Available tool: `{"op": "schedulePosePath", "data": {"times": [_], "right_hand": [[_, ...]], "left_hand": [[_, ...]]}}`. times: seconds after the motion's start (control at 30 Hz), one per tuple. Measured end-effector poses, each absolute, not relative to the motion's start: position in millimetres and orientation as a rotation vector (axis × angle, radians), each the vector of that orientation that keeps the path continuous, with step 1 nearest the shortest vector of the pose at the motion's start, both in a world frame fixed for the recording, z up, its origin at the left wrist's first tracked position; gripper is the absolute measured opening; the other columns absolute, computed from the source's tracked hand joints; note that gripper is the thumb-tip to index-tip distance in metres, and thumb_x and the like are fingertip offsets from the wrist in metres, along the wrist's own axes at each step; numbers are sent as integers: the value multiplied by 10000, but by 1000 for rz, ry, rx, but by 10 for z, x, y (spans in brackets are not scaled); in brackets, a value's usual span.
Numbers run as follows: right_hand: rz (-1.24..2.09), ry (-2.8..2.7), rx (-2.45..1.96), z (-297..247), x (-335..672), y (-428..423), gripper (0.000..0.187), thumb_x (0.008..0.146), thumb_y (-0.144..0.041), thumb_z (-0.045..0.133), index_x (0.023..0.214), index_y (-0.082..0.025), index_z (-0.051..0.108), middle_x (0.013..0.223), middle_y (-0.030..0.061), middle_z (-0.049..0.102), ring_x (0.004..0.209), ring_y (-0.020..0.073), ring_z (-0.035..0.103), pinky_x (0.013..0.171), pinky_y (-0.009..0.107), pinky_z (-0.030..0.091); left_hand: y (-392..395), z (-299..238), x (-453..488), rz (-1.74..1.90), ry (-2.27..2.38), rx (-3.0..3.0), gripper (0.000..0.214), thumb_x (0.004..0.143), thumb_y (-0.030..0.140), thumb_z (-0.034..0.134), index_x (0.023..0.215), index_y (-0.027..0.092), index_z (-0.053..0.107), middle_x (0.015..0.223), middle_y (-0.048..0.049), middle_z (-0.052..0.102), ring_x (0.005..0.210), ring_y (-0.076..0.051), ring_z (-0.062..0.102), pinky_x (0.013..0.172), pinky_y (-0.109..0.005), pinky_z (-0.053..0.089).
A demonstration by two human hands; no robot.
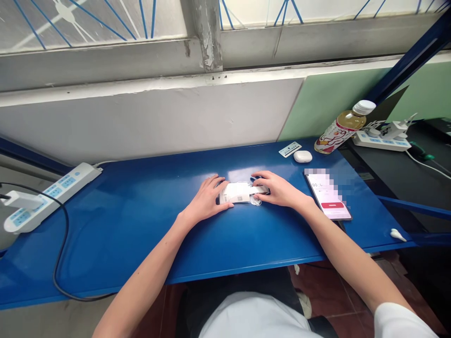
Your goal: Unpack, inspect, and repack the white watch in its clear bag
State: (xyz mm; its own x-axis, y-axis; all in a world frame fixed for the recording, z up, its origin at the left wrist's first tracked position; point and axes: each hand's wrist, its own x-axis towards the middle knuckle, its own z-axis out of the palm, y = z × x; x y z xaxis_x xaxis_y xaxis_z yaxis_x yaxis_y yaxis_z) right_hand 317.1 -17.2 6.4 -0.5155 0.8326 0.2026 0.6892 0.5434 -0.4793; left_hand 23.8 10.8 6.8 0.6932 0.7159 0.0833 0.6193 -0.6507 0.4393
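- The left hand had its fingers closed on the left end of a white labelled packet, which lay on the blue bench, mid-length.
- The right hand had curled fingers at the packet's right end; whether they gripped it, I could not tell.
- A smartphone lay right of the right hand, well apart from the packet.

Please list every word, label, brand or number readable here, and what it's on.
"00": phone screen; the rest is blurred or pixelated.
White printed item: square code and print, too small to read.
Card: characters too small to read.
Bottle: label lettering too blurred to read.
No other text is legible.
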Motion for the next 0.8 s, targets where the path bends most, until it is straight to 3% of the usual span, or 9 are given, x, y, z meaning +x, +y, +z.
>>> {"op": "schedulePosePath", "data": {"times": [0.17,0.33,0.53,0.67,0.8], "right_hand": [[441,-2423,-1220,138,3230,-171,204,905,-325,612,1072,-217,659,1315,131,630,1160,321,620,941,478,521],[337,-2204,-1347,252,3404,-161,269,963,-311,504,1200,-224,596,1143,108,698,993,285,672,859,438,544],[132,-1884,-1391,260,3446,-146,297,998,-374,440,1180,-219,618,1144,116,693,1079,300,652,921,449,539],[94,-1728,-1405,251,3438,-126,345,1006,-435,416,1184,-222,620,1135,116,699,1033,289,672,909,444,556],[117,-1712,-1399,243,3422,-121,381,1005,-473,403,1192,-224,622,1135,117,704,1028,284,676,899,435,563]], "left_hand": [[122,93,236,369,1043,2528,621,842,534,686,1347,200,548,1445,-156,514,1415,-381,373,1149,-565,331],[138,104,217,376,1055,2498,616,828,500,697,1343,196,551,1447,-151,522,1411,-378,383,1145,-558,343],[102,71,269,382,1066,2572,609,822,420,669,1353,160,525,1428,-172,525,1404,-383,384,1152,-548,326],[79,47,311,390,1106,2596,632,818,419,648,1369,144,504,1408,-185,525,1394,-402,381,1151,-557,314],[89,32,304,351,1106,2563,766,833,469,636,1465,121,379,1485,-214,441,1425,-413,335,1162,-574,285]]}}
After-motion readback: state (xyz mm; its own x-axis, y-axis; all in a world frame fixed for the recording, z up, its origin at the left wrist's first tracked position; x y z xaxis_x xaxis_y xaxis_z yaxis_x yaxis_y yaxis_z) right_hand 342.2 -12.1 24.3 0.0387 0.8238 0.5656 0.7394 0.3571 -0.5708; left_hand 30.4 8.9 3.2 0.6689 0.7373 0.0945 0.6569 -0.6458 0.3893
